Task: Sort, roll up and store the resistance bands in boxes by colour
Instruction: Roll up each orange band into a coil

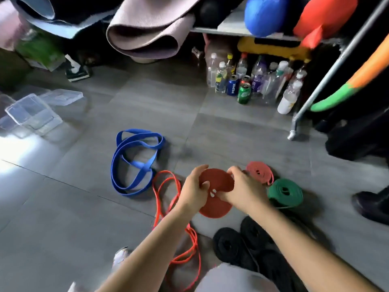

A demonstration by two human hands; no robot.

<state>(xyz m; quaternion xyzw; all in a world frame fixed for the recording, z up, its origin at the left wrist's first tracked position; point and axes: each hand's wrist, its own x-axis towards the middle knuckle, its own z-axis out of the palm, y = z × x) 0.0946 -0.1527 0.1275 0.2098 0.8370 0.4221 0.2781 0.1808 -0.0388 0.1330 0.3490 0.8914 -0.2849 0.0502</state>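
Observation:
Both hands hold a red band roll [219,182] above the grey floor. My left hand [194,189] grips its left edge and my right hand [245,189] pinches its right side. A loose thin orange band [166,194] trails from under my left arm toward me. To the left lies an unrolled blue band [134,161]. A smaller rolled red band [260,171] and a rolled green band [285,192] sit to the right. Rolled black bands [242,243] lie by my right forearm. Clear plastic boxes [31,114] stand far left.
Bottles and cans [252,81] crowd the floor under a shelf at the back. A rolled mat [147,34] hangs over at top centre. A metal rack leg [293,133] stands to the right. A dark shoe [370,205] is at the right edge.

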